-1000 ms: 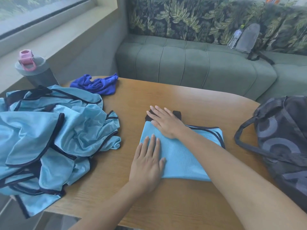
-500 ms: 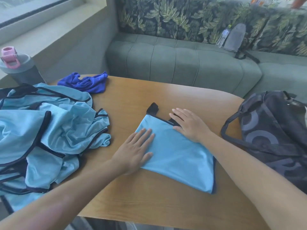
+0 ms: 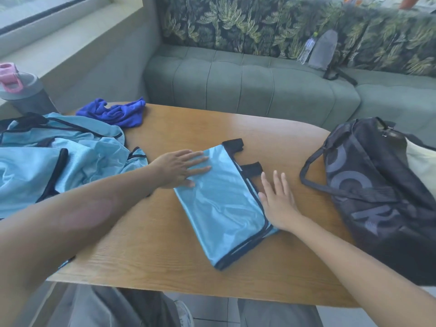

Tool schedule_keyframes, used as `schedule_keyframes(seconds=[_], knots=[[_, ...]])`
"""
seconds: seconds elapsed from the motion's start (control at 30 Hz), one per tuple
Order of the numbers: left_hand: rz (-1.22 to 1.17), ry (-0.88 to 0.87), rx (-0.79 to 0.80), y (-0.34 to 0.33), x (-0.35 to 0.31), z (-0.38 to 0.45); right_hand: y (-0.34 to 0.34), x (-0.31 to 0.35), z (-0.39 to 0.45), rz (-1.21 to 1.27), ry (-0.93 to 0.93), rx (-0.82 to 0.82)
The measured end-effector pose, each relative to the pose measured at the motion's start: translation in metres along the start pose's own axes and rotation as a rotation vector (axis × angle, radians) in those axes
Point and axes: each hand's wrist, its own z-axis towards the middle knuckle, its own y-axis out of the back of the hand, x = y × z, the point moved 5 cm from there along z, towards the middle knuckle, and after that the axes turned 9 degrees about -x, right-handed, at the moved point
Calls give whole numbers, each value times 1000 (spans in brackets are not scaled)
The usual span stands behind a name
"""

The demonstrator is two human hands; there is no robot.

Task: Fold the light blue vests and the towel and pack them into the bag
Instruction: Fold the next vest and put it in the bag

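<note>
Your left hand [image 3: 179, 169] lies flat on the far left corner of the folded vest [image 3: 224, 204], fingers straight and spread, pressing the fabric, nothing gripped. Your right hand [image 3: 278, 199] is flat too, fingers straight, at the vest's right edge beside the dark trim; palm looks to be on the table [image 3: 146, 244] touching the edge, though I can't tell how much of it rests on the cloth.

The folded vest sits mid-table as a long rectangle, angled so its near end points toward you and to the right. Two black strap ends stick out at the far end. Dark binding runs along the right and near edges.

The pile of unfolded light blue vests [image 3: 59, 161] is at the left side of the table, crumpled, black trim showing, part of it hanging over the left edge. Your left forearm crosses just in front of it.

The blue towel [image 3: 118, 113] is bunched at the far left of the table, just behind the pile, touching or nearly touching it.

The bag [image 3: 377, 192] is dark with grey lettering and sits on the right end of the table. Its strap loops onto the table toward your right hand, not touching it. Something pale shows at its far right side.

A grey bottle with a pink lid [image 3: 21, 93] stands far left behind the pile. A green sofa [image 3: 247, 83] runs behind the table.
</note>
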Motion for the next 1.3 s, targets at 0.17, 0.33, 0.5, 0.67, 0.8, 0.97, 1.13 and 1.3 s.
schedule_keyframes(seconds=[0.17, 0.33, 0.5, 0.67, 0.8, 0.97, 1.13, 1.3], knots=[[-121, 247, 23, 19, -36, -6, -14, 14, -41, 70, -157, 34], [-595, 482, -188, 26, -100, -38, -26, 38, -83, 88, -222, -105], [-629, 460, -343, 31, -156, -92, -28, 52, -111, 235, -109, -334], [-580, 423, -393, 22, -176, -131, -15, 67, -136, 129, 319, -380], [-538, 356, -307, 11, -184, -150, -24, 67, -146, -156, 537, -146], [-495, 274, -331, 14, -186, -163, -28, 57, -150, -232, 551, -68], [-380, 264, -407, 13, -194, -180, -31, 51, -164, -258, 606, -78], [-398, 272, -534, 21, -206, -188, -42, 44, -179, -174, 608, -194]])
